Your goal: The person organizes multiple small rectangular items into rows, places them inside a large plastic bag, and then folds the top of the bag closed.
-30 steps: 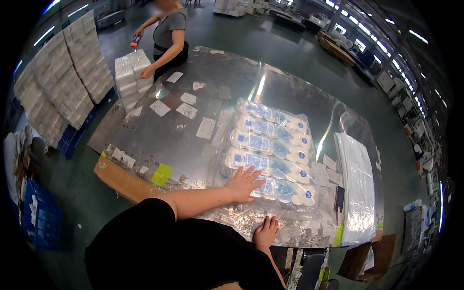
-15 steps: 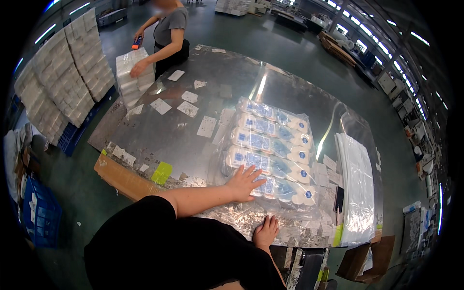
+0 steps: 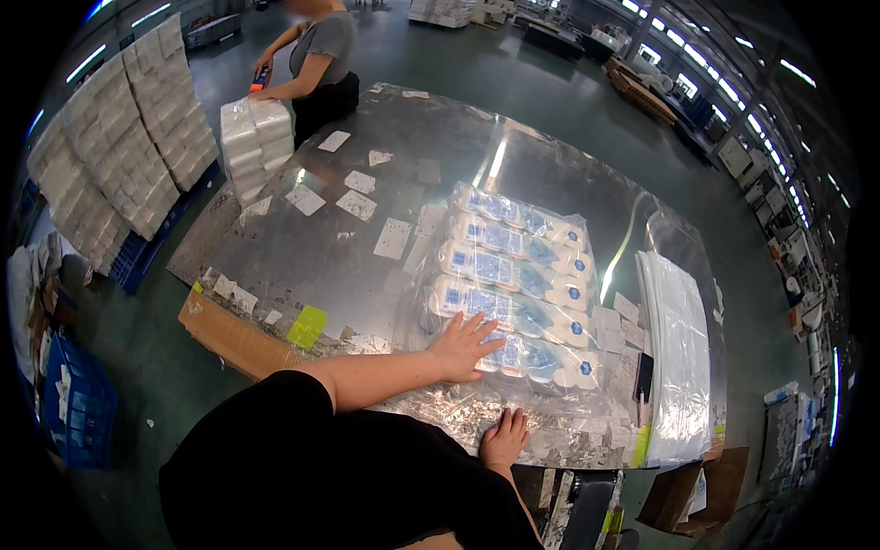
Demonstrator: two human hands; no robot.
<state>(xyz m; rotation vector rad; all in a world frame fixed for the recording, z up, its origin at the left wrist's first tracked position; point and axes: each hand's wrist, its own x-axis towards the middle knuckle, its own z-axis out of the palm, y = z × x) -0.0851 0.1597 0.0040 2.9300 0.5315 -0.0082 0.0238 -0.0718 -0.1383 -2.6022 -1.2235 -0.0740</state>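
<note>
Several white-and-blue packs of what look like paper rolls lie in rows inside a clear plastic bag on the metal-topped table. My left hand rests on the nearest packs through the plastic, palm down with its fingers spread. At the table's near edge, my right hand lies with fingers stretched out beside the bag's loose near end, holding nothing. Whether its fingertips touch the film I cannot tell.
A stack of flat clear bags and a dark phone-like object lie at the right. Far left, a co-worker holds an orange-and-dark tool over a wrapped white bundle. Paper scraps dot the metal table.
The co-worker's nearer hand has moved from the side of the wrapped bundle up to its top, near the tool. Both my hands and the bag of packs stay in place.
</note>
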